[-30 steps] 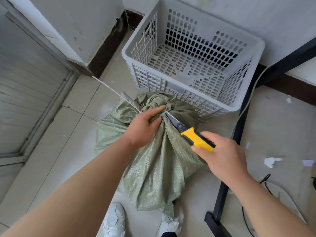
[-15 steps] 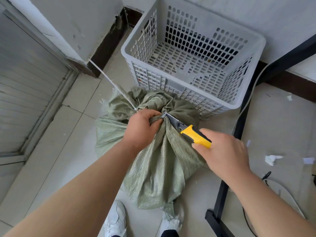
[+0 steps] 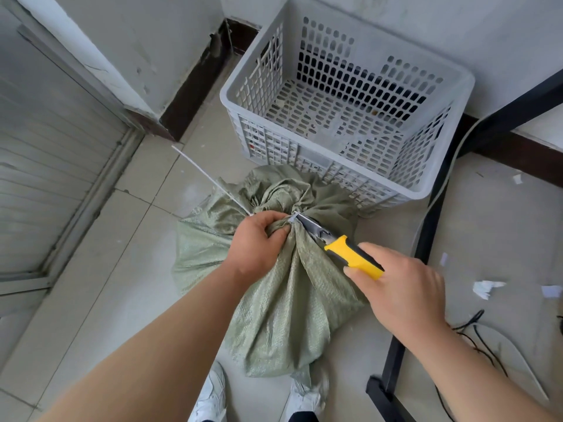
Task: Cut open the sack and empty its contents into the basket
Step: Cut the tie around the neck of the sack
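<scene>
- Basket (image 3: 289,147): grey perforated plastic, standing on the tiled floor in the corner by the wall, just beyond the sack and touching its gathered top. Through the holes nothing shows inside except a few small specks on the bottom.
- Sack (image 3: 292,300): green woven plastic, standing on the floor between the person's white shoes (image 3: 213,397) and the basket. It is bulging, with the neck bunched tight. Its contents are hidden.
- Black metal frame (image 3: 426,239): runs down the right side, close to the sack, with cables and paper scraps beyond it.
- Right hand (image 3: 405,287): fingers curled round the handle of a yellow-handled cutter (image 3: 350,254), which points up and left toward the neck.
- Left hand (image 3: 259,242): clenched on the bunched neck just below the tie, holding it up and steady.
- White tie (image 3: 207,175): its long stiff tail sticks out to the upper left, and its head sits at the neck right at the cutter's tip.
- Step in hand, as I judge it: cutting the tie that closes the sack. The blades meet the tie, but I cannot tell whether they have bitten through.
- Next move, likely: squeeze the cutter to sever the tie while the left hand keeps the neck taut and its knuckles clear of the blades. After that, put the tool aside, open the mouth and tip the sack over the basket's near rim.
</scene>
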The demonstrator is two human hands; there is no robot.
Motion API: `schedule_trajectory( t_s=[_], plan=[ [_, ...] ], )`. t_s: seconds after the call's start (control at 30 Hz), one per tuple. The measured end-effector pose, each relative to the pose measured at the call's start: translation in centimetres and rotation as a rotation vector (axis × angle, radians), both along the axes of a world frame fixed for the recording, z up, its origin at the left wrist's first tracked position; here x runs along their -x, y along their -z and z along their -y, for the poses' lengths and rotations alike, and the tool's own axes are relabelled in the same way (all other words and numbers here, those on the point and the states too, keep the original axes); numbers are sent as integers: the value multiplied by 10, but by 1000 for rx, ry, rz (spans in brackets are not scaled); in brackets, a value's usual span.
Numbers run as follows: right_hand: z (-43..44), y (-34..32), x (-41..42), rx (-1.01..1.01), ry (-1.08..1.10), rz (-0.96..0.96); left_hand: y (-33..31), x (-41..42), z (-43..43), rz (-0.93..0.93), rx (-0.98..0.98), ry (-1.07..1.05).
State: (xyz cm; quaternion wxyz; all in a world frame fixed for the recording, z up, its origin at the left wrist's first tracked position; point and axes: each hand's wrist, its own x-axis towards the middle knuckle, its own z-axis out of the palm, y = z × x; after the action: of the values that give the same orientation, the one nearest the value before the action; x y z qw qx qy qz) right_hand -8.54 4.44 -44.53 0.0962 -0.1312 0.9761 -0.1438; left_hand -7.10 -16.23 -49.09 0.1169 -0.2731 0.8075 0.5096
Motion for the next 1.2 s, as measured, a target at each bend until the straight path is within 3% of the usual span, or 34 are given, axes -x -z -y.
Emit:
schedule_trajectory(
  t_s=[0.2, 0.37, 0.5, 0.67, 0.87, 1.2],
  plan=[
    [16, 5, 16, 41, 90, 235, 1, -2, -4, -26, 70, -97],
    [12, 13, 1, 218, 221, 377, -1, -1, -3, 60, -261, -136],
    [9, 14, -2, 265, 205, 418, 0, -5, 5, 1, -56, 4],
    [21, 16, -3, 295, 259, 427, -6, -5, -6, -48, 33, -33],
    [45, 14, 11, 113, 187, 354, -2, 2, -10, -48, 97, -15],
    [32, -12, 4, -117, -16, 209, 6, -1, 0, -69, 191, 220]
  ],
)
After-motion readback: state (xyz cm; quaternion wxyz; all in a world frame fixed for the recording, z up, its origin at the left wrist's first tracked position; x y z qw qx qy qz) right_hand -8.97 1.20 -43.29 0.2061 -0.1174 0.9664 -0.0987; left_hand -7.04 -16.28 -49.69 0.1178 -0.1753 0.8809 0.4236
